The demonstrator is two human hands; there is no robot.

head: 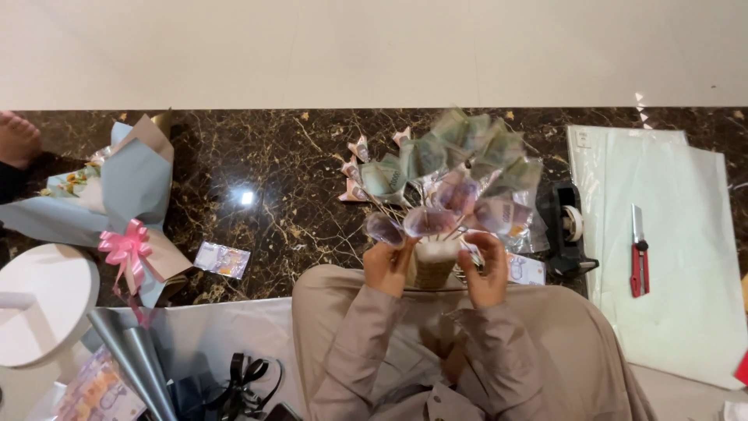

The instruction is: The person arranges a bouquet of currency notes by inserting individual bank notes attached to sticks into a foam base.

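Note:
A bunch of folded banknotes on thin sticks (452,183) fans out above a small woven basket with white foam (433,263), which sits in front of my knees. My left hand (387,265) holds the basket's left side, just under a purple rolled note (384,228). My right hand (485,269) is at the basket's right side, its fingers pinching the thin sticks below the purple notes. The upper notes are grey-green, the lower ones purple.
A pale blue wrapped bouquet with a pink bow (125,203) lies at the left, a loose banknote (222,260) beside it. A black tape dispenser (569,230), pale wrapping sheets (670,257) and a red cutter (639,261) lie at the right. A white stool (43,300) stands at lower left.

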